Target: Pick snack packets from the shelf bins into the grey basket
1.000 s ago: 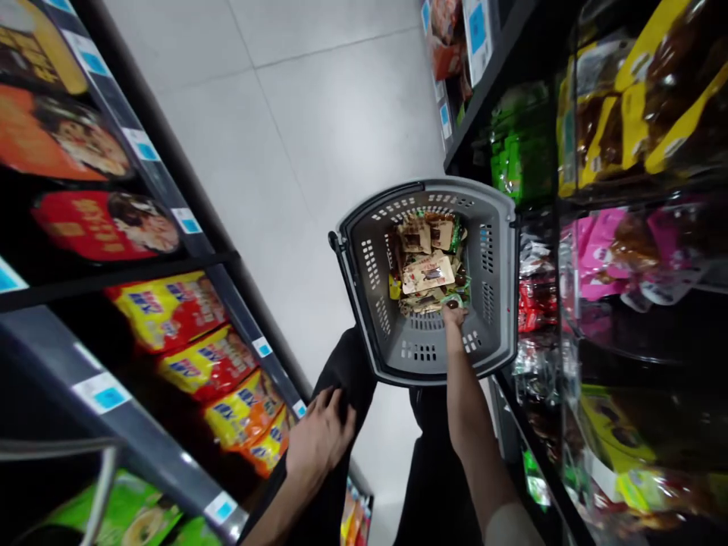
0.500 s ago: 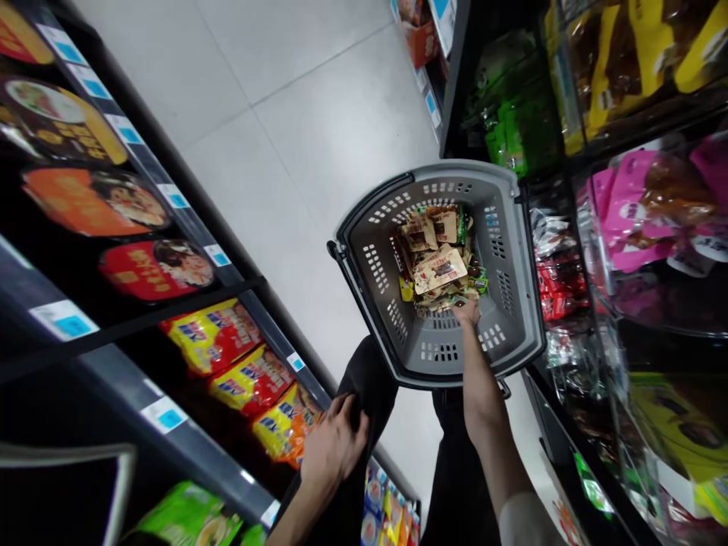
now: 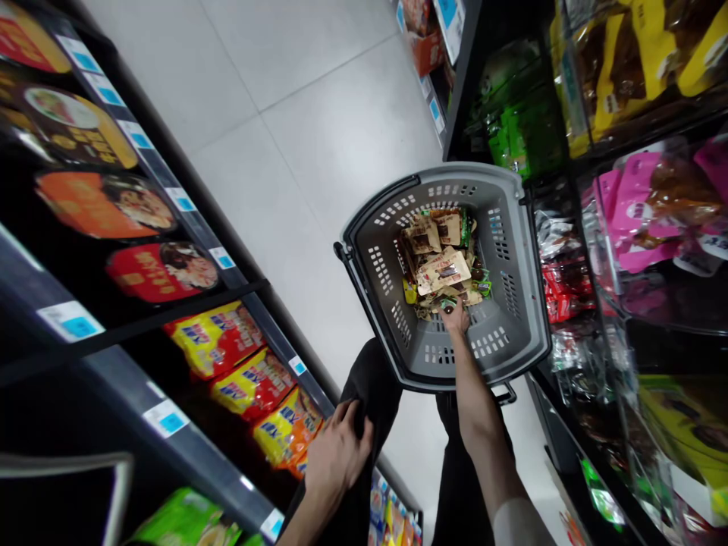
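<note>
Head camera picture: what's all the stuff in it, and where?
Basket: one, grey and black, centre
Small packets: many, mostly beige, in basket
Bags: at least three, yellow with red or orange, left shelf
Oval packs: several, orange, red, brown, left shelf
Green packs: some, green, bottom left
Pink packs: several, pink, right shelf
Yellow packs: several, yellow and brown, top right
Red packs: several, red, right shelf
Price tags: many, white and blue, shelf edges
Floor: one, pale grey, beneath
Legs: two, black trousers, bottom middle
Left hand: one, bare, on left leg
Right hand: one, bare, in basket, holding green packet

Soft glare brightens the floor [image 3: 341, 121] between dim shelves [image 3: 122, 377].
</note>
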Available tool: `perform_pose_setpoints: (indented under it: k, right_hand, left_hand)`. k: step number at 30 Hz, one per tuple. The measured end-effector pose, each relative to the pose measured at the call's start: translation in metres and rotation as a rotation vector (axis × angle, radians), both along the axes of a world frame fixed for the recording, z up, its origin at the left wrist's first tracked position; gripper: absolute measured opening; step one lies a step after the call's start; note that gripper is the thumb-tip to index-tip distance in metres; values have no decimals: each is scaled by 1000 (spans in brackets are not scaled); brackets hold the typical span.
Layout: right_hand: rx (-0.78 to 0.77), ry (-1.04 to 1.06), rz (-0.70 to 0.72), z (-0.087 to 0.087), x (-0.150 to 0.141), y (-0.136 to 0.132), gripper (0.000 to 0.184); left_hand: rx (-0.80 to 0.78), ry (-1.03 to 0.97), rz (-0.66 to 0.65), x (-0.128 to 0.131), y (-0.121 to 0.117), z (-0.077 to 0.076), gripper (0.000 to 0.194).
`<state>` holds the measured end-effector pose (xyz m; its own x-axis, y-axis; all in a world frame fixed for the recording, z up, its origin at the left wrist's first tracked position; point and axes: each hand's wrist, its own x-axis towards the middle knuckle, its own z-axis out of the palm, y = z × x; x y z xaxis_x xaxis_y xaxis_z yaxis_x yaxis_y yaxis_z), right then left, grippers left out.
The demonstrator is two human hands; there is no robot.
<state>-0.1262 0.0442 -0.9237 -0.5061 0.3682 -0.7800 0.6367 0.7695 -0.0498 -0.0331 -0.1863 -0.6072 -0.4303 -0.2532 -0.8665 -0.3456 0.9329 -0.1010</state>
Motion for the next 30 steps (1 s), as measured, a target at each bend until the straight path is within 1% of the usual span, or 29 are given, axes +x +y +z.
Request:
perform_pose_setpoints:
  k: [4,8,12,17,20,23,26,28,30]
  right_hand:
    - [23,-31,-138,-1,-6,-13,56]
    - [34,-16,-208,9,-2,-23,40]
    - [-7,2,-249,28,8,-23,35]
    - [-119,60,-300,64,16,-17,34]
    - [-259,120,-333,93,16,-13,32]
    - [-416,180,-365,135,13,-8,34]
    - [-507,237,-395,188,9,0,42]
    - [-533,267,-405,226,4,5,47]
    - [-549,286,-404,266,0,9,48]
  left_hand:
    - [4,21,-12,4,-1,0,38]
    - [-4,26,-36,6,1,2,39]
    - [-1,23,-27,6,4,4,39]
    - [33,30,-23,12,9,8,37]
    - [35,24,-13,21,11,10,40]
    - [37,17,1,33,13,11,42]
    - [63,-9,19,43,14,17,45]
    - [82,5,26,48,16,25,47]
    - [101,50,35,53,18,37,48]
